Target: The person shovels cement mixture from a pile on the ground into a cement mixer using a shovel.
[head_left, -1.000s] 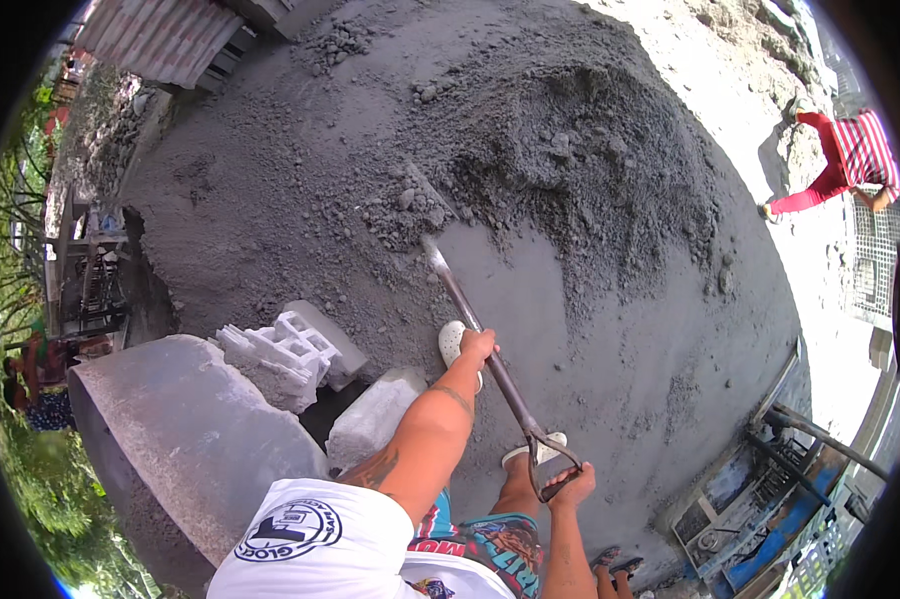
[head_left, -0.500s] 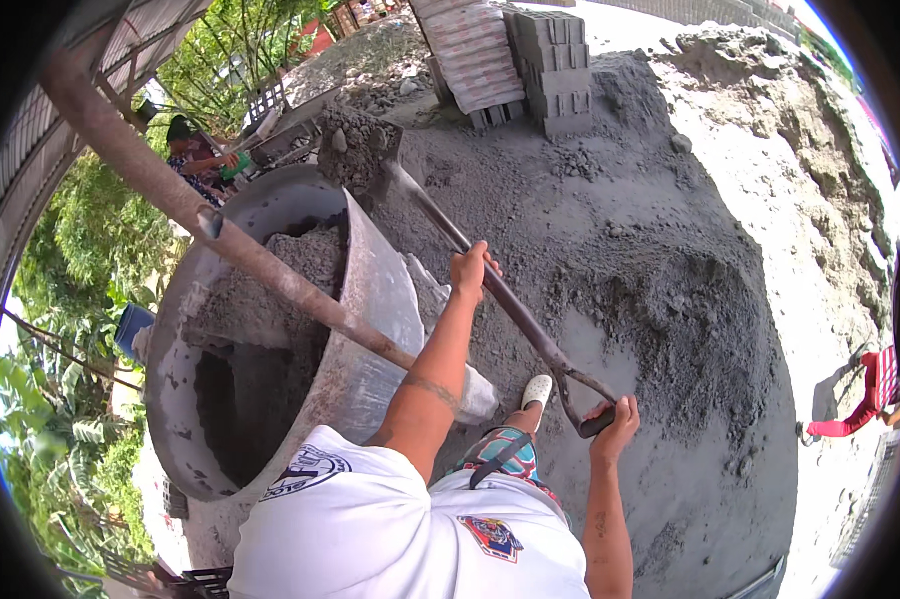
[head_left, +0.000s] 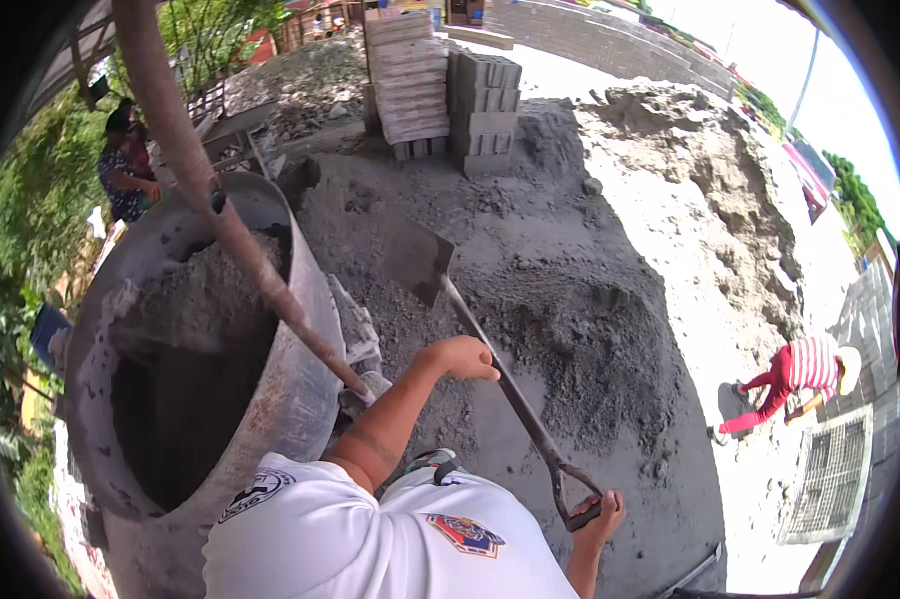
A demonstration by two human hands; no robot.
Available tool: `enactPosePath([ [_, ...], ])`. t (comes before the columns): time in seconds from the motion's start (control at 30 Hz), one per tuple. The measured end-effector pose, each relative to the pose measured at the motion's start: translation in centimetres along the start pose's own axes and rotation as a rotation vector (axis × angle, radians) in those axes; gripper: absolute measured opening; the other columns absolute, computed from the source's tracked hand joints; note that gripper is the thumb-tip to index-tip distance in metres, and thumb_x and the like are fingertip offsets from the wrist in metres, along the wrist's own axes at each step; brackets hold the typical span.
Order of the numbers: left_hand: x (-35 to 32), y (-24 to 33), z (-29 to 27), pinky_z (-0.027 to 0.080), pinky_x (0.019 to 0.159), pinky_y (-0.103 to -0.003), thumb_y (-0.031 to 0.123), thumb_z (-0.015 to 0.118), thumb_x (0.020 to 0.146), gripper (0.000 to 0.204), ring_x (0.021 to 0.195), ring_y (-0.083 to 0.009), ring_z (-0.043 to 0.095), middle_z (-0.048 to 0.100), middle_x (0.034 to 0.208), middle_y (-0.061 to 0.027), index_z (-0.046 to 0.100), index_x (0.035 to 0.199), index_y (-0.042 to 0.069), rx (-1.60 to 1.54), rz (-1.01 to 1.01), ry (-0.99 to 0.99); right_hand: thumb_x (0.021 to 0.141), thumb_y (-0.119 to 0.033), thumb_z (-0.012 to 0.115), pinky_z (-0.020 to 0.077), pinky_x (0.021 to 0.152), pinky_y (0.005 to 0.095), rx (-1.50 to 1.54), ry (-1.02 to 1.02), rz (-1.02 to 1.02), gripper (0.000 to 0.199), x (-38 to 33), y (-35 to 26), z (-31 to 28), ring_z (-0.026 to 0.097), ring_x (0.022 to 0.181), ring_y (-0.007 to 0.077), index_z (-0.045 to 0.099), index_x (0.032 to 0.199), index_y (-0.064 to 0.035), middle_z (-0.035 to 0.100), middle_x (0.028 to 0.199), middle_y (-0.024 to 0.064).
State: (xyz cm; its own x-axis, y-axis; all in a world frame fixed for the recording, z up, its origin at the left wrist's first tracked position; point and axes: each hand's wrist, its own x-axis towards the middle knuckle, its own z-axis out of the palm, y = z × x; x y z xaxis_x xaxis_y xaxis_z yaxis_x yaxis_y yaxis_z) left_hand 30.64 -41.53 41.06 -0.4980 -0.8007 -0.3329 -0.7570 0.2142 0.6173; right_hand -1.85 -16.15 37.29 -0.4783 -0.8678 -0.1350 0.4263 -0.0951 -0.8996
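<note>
Head view, D-handled shovel [head_left: 520,407]: held aslant in front of the person, right of the mixer drum [head_left: 315,399], between drum and gravelly heap [head_left: 595,344].
Shovel blade [head_left: 418,262]: raised at the far end, apparently bare of load; a wide swing to the left could knock it on the drum's rim.
Right hand [head_left: 604,517]: fingers clamped around the D-grip; it seems to carry most of the control, so a slip here would let the shovel twist.
Left hand [head_left: 460,356]: back upward, fingers curved against or just beside the shaft; whether they close on it cannot be told. If the hold is loose, the blade could dip or roll.
Rusty pipe [head_left: 240,240]: slants across the drum's mouth; a blade lifted too far over could catch on it.
Drum mouth: grey mix [head_left: 216,275] inside, slightly hazy; whether the drum turns cannot be told. If it does, a tool reaching in could be snatched.
Broken hollow block [head_left: 355,319]: beside the drum; a foot placed there could stumble.
Co-worker [head_left: 126,175]: beyond the drum's far rim; flung grit could reach that side.
</note>
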Motion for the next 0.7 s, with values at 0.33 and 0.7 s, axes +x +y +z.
enactPosePath([
  [0.33, -8.6, 31.3, -7.9, 0.056, 0.066, -0.038, 0.042, 0.057, 0.093, 0.046, 0.075, -0.0274, 0.067, 0.067, 0.080, -0.0176, 0.071, 0.093, -0.001, -0.929, 1.406, -0.605, 0.075, -0.045, 0.058, 0.0509, 0.074, 0.0461, -1.441, 0.105, 0.241, 0.041, -2.5, 5.3, 0.1, 0.066, 0.080, 0.0372, 0.069, 0.090, -0.0075, 0.068, 0.080, 0.0187],
  [0.7, -17.2, 37.0, -4.7, 0.051, 0.052, -0.029, 0.023, 0.066, 0.090, 0.033, 0.062, -0.0208, 0.063, 0.060, 0.087, -0.0245, 0.069, 0.086, -0.009, -2.214, 1.531, -1.438, 0.079, -0.030, 0.057, 0.0371, 0.055, 0.0463, -1.100, 1.066, 0.156, 0.035, -11.3, 6.7, -11.4, 0.048, 0.056, 0.0389, 0.049, 0.066, 0.0012, 0.052, 0.065, 0.0237],
])
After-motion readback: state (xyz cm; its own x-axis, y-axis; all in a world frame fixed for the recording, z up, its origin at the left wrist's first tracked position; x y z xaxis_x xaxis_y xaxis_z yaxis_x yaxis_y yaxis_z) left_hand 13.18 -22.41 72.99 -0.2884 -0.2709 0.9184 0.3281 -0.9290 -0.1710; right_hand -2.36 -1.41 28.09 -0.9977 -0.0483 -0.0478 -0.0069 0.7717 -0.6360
